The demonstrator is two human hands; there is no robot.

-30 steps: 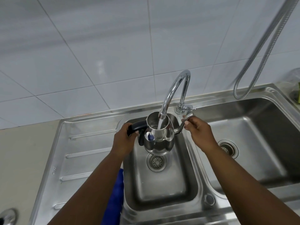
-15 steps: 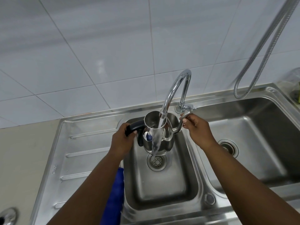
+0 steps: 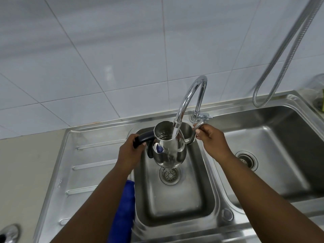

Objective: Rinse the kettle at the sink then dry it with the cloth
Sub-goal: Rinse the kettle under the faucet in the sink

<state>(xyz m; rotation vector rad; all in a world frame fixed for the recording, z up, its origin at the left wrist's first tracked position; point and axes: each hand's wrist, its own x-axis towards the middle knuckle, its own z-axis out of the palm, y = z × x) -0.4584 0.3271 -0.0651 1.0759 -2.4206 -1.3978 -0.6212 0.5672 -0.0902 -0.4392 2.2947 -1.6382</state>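
Observation:
A shiny steel kettle (image 3: pixel 163 155) with a black handle hangs over the small middle basin (image 3: pixel 175 204). My left hand (image 3: pixel 129 151) grips the black handle. My right hand (image 3: pixel 210 139) pinches the tip of the kettle's curved spout, just below the tap's valve lever (image 3: pixel 205 117). Water runs from the chrome tap (image 3: pixel 191 95) past the rim of the kettle's open mouth and down its outer wall to the drain (image 3: pixel 169 174). A blue cloth (image 3: pixel 122 211) lies on the basin's left edge, partly hidden under my left forearm.
A ribbed steel draining board (image 3: pixel 84 172) lies to the left. On the right is a larger basin (image 3: pixel 273 163) with its own drain. A metal spray hose (image 3: pixel 280 55) hangs along the tiled wall at the right. A glass jar (image 3: pixel 320 95) stands at the far right.
The kettle has shifted slightly back under the tap. The stream went into the opening a second ago and now runs down the outside. Both hands keep their grips.

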